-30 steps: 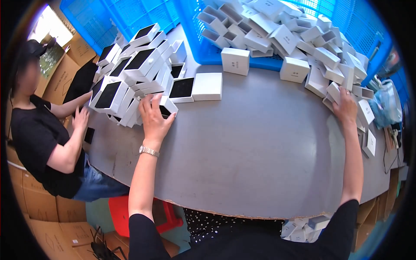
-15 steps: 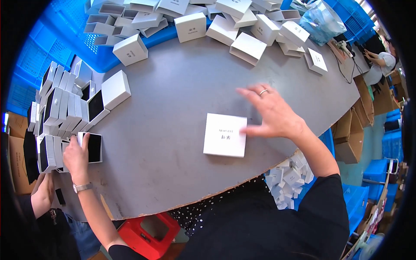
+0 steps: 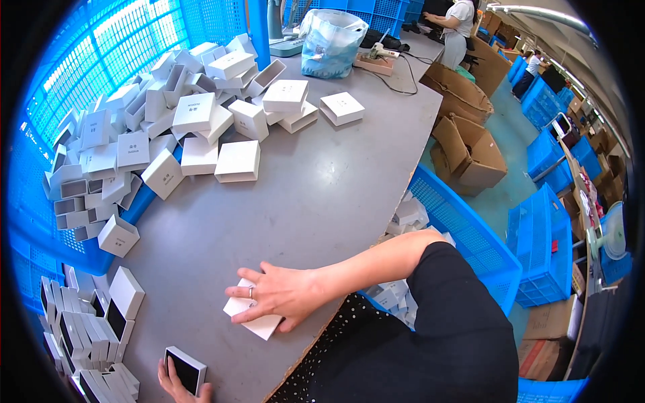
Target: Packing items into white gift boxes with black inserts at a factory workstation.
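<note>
My right hand lies over a closed white square box on the grey table, its fingers spread across the top and around the edges. Part of the box is hidden beneath the hand. Near the lower edge, my left hand grips a shallow white box tray with a black insert, fingers on one side and thumb on the other. The tray is tilted, its black face turned up. Left of it stand rows of similar white trays with black insides.
A heap of open-ended white box sleeves spills from a blue crate onto the table. Behind are a plastic bag and a glue gun with a cord. Right of the table edge stands a blue crate of white pieces.
The view has swung to the right. My right hand has come down onto the closed white box. My left hand has brought a black-lined tray away from the rows.
</note>
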The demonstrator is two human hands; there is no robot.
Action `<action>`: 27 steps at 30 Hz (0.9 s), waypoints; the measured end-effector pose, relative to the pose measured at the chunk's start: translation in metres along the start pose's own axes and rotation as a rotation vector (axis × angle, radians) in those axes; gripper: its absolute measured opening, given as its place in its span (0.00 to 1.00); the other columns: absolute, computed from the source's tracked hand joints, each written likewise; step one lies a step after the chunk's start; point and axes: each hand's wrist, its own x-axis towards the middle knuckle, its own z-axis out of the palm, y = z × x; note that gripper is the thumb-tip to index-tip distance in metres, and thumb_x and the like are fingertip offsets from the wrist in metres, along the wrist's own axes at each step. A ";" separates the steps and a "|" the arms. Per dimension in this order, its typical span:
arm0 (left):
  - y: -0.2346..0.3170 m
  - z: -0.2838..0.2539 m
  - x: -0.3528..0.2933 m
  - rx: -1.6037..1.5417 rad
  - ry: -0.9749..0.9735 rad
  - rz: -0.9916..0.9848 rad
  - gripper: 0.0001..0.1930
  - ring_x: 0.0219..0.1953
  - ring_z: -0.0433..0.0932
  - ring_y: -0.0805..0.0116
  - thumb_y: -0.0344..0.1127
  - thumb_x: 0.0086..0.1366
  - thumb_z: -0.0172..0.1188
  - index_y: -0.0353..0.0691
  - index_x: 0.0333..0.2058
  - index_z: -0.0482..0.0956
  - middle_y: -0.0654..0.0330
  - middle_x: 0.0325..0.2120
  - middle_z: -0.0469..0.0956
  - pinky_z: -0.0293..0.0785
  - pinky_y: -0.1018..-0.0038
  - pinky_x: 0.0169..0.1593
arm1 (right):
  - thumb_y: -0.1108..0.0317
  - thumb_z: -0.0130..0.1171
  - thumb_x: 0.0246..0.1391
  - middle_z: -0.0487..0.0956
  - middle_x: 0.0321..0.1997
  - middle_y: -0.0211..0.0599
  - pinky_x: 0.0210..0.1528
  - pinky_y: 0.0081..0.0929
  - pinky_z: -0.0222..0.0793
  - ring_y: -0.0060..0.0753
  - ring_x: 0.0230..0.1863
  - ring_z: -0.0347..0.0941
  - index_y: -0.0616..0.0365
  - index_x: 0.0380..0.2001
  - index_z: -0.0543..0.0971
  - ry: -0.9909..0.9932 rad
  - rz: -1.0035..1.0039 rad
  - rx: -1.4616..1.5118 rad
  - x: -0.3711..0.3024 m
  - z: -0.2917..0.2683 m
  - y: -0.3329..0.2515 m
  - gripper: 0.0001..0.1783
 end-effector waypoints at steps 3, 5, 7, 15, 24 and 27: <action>0.014 0.013 0.008 0.038 0.053 -0.030 0.48 0.66 0.60 0.36 0.55 0.53 0.74 0.43 0.69 0.65 0.35 0.64 0.62 0.58 0.47 0.68 | 0.46 0.73 0.38 0.66 0.66 0.51 0.36 0.46 0.70 0.52 0.55 0.67 0.35 0.56 0.72 -0.293 0.016 -0.020 0.020 -0.014 -0.007 0.39; 0.016 0.017 0.013 0.095 0.093 -0.035 0.47 0.64 0.62 0.35 0.54 0.53 0.74 0.44 0.69 0.65 0.35 0.63 0.63 0.60 0.46 0.66 | 0.46 0.73 0.38 0.66 0.66 0.52 0.37 0.46 0.70 0.52 0.55 0.68 0.35 0.56 0.72 -0.378 0.001 -0.047 0.034 -0.022 -0.005 0.38; 0.013 0.026 0.013 0.081 0.115 -0.042 0.45 0.65 0.62 0.40 0.45 0.52 0.73 0.43 0.68 0.65 0.41 0.64 0.63 0.60 0.50 0.67 | 0.46 0.73 0.39 0.66 0.67 0.53 0.37 0.47 0.70 0.52 0.55 0.68 0.36 0.56 0.73 -0.464 -0.012 -0.076 0.040 -0.023 -0.004 0.38; 0.042 0.039 0.002 0.008 0.134 -0.115 0.48 0.65 0.60 0.38 0.36 0.46 0.71 0.42 0.68 0.63 0.42 0.65 0.61 0.55 0.49 0.69 | 0.28 0.64 0.45 0.66 0.66 0.66 0.63 0.81 0.53 0.64 0.61 0.69 0.55 0.65 0.68 -0.411 0.641 0.019 0.018 -0.040 0.025 0.53; 0.082 0.034 0.001 0.004 0.131 -0.073 0.43 0.62 0.64 0.34 0.52 0.56 0.73 0.43 0.67 0.68 0.35 0.61 0.65 0.60 0.46 0.66 | 0.48 0.79 0.32 0.56 0.78 0.47 0.64 0.65 0.62 0.60 0.68 0.61 0.36 0.73 0.61 -0.315 -0.054 0.070 -0.055 -0.054 0.020 0.61; 0.105 0.038 0.014 0.020 0.181 0.088 0.34 0.59 0.69 0.40 0.48 0.59 0.73 0.41 0.61 0.75 0.40 0.59 0.69 0.66 0.49 0.63 | 0.58 0.73 0.37 0.63 0.72 0.51 0.59 0.47 0.68 0.56 0.60 0.66 0.38 0.69 0.67 -0.225 0.117 0.067 -0.049 -0.046 0.028 0.50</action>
